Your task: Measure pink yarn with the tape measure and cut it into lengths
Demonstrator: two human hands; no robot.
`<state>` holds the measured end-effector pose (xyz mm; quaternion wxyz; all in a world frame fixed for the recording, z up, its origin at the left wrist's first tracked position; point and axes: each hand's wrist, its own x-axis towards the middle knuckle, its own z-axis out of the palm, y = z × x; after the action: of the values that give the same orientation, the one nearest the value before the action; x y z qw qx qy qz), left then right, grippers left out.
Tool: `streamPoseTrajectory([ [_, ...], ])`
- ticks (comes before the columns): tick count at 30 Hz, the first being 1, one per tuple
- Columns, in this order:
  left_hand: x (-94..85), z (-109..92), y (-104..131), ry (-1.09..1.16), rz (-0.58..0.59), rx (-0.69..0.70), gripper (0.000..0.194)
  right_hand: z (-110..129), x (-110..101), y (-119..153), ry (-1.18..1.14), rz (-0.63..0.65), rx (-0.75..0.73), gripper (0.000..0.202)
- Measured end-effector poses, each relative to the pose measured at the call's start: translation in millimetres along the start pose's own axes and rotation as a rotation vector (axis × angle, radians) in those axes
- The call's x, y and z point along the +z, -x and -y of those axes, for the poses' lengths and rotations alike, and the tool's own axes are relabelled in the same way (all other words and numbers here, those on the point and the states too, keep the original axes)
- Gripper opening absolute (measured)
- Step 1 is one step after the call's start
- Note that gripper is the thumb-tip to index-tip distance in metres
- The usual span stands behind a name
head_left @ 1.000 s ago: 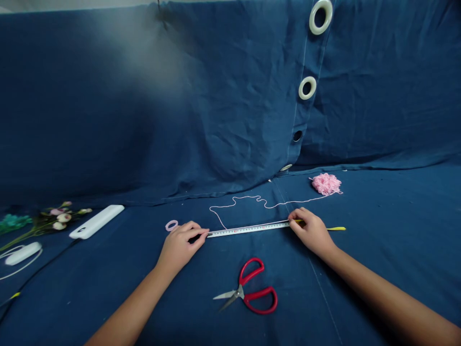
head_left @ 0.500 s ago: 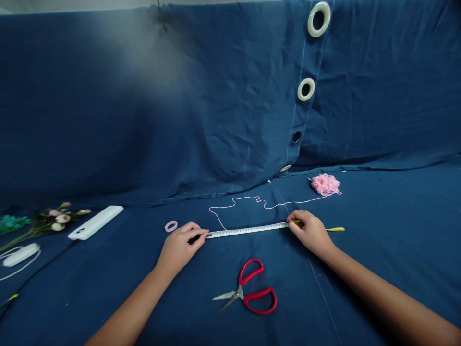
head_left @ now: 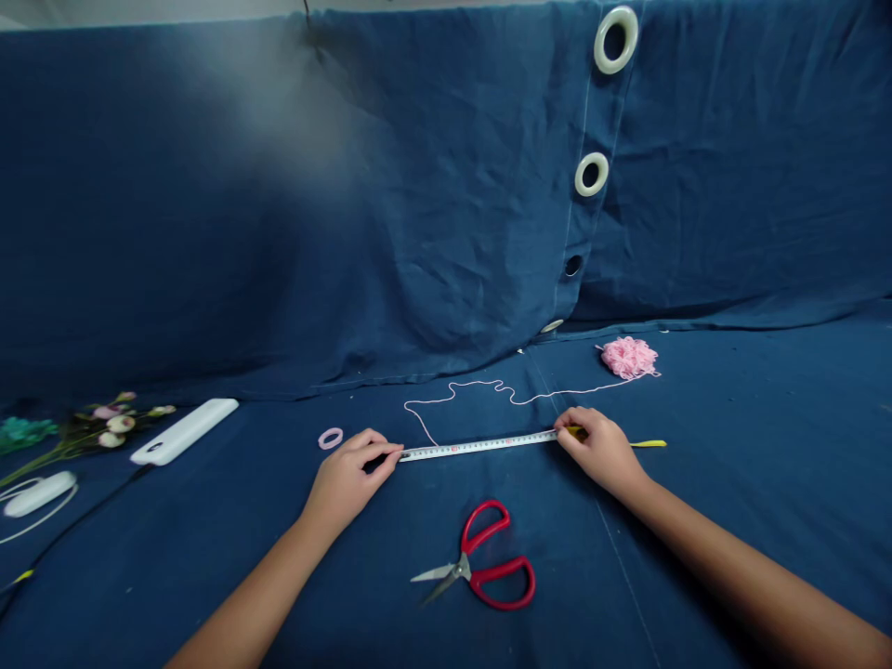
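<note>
Measuring tape (head_left: 480, 445) lying across lower centre, left hand (head_left: 348, 474) pinching its left end, right hand (head_left: 599, 449) pinching farther right; either pinch slackening, pink yarn (head_left: 629, 357) could be slipping askew.

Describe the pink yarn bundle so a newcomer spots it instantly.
Start at the blue backdrop. Right of its lowest eyelet, beyond the right hand, lies the yarn bundle: a fluffy pink clump trailing a thin strand, unlike the flat pale ring near the left hand.
</note>
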<state>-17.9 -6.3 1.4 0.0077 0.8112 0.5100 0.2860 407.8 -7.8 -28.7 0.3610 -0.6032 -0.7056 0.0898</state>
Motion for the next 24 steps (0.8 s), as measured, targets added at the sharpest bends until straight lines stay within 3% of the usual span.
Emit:
streamPoseTrajectory([
  [24,-0.1,-0.3,-0.3,-0.001,-0.015,0.02,0.023,-1.8,0.9,-0.4,0.001,-0.01,-0.007,0.015],
])
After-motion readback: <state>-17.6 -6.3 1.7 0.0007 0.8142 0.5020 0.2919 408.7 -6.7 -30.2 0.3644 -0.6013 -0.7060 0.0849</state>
